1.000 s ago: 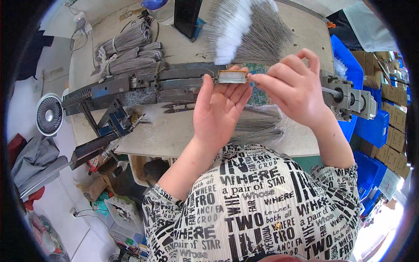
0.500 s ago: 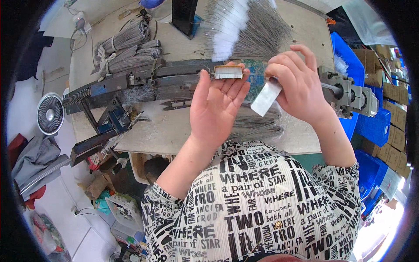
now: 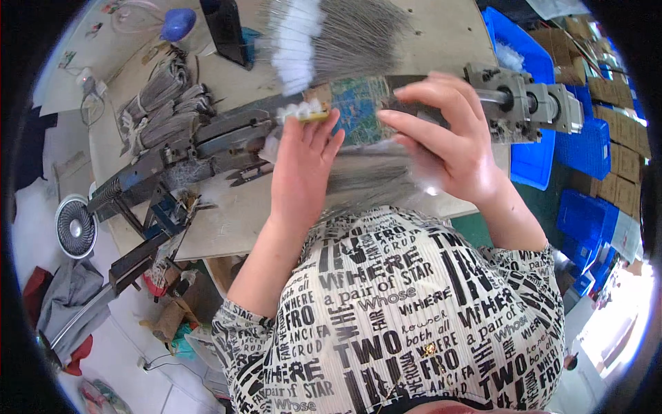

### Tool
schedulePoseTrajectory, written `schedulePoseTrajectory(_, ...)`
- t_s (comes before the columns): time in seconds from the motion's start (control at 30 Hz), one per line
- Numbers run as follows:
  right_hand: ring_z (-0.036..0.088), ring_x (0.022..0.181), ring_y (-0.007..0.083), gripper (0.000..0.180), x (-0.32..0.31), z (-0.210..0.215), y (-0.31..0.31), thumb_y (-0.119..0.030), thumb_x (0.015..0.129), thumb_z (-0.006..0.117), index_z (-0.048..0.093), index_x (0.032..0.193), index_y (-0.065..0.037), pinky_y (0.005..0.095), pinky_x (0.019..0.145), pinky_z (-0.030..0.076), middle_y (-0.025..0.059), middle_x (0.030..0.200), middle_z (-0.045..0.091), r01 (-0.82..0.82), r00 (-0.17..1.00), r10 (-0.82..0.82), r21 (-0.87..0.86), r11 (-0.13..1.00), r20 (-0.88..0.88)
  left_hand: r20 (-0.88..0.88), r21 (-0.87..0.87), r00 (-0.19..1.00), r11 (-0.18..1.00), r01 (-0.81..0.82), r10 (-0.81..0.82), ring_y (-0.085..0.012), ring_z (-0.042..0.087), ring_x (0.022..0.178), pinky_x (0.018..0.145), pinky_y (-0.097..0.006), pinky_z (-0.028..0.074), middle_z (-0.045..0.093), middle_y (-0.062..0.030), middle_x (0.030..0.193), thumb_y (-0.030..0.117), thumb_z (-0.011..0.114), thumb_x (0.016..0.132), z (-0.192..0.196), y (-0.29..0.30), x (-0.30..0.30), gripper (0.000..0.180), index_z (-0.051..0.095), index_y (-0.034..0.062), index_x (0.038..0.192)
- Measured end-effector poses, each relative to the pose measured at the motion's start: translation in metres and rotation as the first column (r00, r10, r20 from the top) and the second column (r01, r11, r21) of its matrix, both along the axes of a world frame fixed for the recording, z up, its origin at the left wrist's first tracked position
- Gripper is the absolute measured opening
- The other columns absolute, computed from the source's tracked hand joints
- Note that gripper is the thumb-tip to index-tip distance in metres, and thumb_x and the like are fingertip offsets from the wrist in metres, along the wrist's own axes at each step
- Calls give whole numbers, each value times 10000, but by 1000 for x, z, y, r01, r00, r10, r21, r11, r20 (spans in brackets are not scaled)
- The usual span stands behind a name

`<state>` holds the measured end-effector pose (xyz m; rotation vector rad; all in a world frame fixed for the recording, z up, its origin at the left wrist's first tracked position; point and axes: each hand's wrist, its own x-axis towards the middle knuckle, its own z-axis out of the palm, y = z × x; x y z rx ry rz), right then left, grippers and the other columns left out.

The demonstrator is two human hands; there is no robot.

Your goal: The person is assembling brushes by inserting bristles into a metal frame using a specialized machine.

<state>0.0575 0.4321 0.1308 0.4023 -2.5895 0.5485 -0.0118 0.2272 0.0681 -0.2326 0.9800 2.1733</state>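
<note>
My left hand [image 3: 302, 162] is over the front of the bench fixture, its fingers stretched out. Its fingertips touch a small yellow-edged holder [image 3: 314, 117] with white bristle tufts [image 3: 298, 109] fanned along it. To the right, my right hand [image 3: 452, 131] is raised with thumb, index and middle finger apart, partly smeared by motion. Below its palm a blurred, shiny metal plate [image 3: 429, 181] is tucked in the lower fingers. Between the hands lies a worn blue-green pad [image 3: 362, 110]. Behind it are loose twisted wires [image 3: 365, 34] and a white bristle brush row [image 3: 296, 52].
Bundled grey wires [image 3: 162, 103] lie at the back left, more wires [image 3: 372, 176] near my body. The metal fixture [image 3: 227, 134] runs across the table to a clamp block [image 3: 552, 107] on the right. A black stand [image 3: 226, 31], a fan [image 3: 76, 226] and blue crates [image 3: 583, 148] surround it.
My left hand has turned and shifted left with the holder, whose bristles now fan out. My right hand has opened its upper fingers and lowered the metal plate beneath the palm. The view has shifted.
</note>
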Motion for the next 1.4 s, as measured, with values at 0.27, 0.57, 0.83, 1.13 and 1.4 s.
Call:
schedulePoseTrajectory(0.27,611,879,323,248,82,-75,25,-33,792,647,670,1036,-67,401,747,491,125,941,609,316,763,-50,-303,899,645,-1,-252,988,956,150,-155,-273,383,1386,1110,-411,354,402,-140,1496,347,353,1067,-1,-65,43,509,362,15,1453)
schedulePoseTrajectory(0.57,623,901,328,228,72,-98,14,-23,722,639,642,944,-76,435,765,496,92,907,617,291,645,-204,11,957,736,-211,-616,478,264,-742,853,-180,401,1278,988,-380,380,441,-95,1406,313,506,1017,-20,-248,72,464,416,120,1429)
schedulePoseTrajectory(0.83,617,881,323,244,71,-83,16,-22,703,658,622,937,-79,416,760,503,91,926,621,318,670,-174,-68,945,721,-460,-642,398,13,-767,793,-239,568,955,850,-375,461,604,-164,1134,379,528,979,-64,-318,40,432,466,-14,1147)
schedulePoseTrajectory(1.13,551,689,136,52,66,-30,4,-25,958,534,529,1007,-44,243,607,454,90,944,588,455,890,-120,-868,198,440,-36,-341,703,653,-676,710,-212,561,978,875,-366,445,602,-61,1088,472,459,1006,-83,-275,65,436,519,95,1218)
schedulePoseTrajectory(1.4,453,498,158,186,-14,55,-30,-190,961,578,574,807,-86,292,503,352,70,711,581,-518,736,638,-795,316,-226,-761,-604,256,795,52,-595,-273,586,1102,914,-390,456,627,-130,1171,300,779,804,38,-47,13,563,564,41,1254)
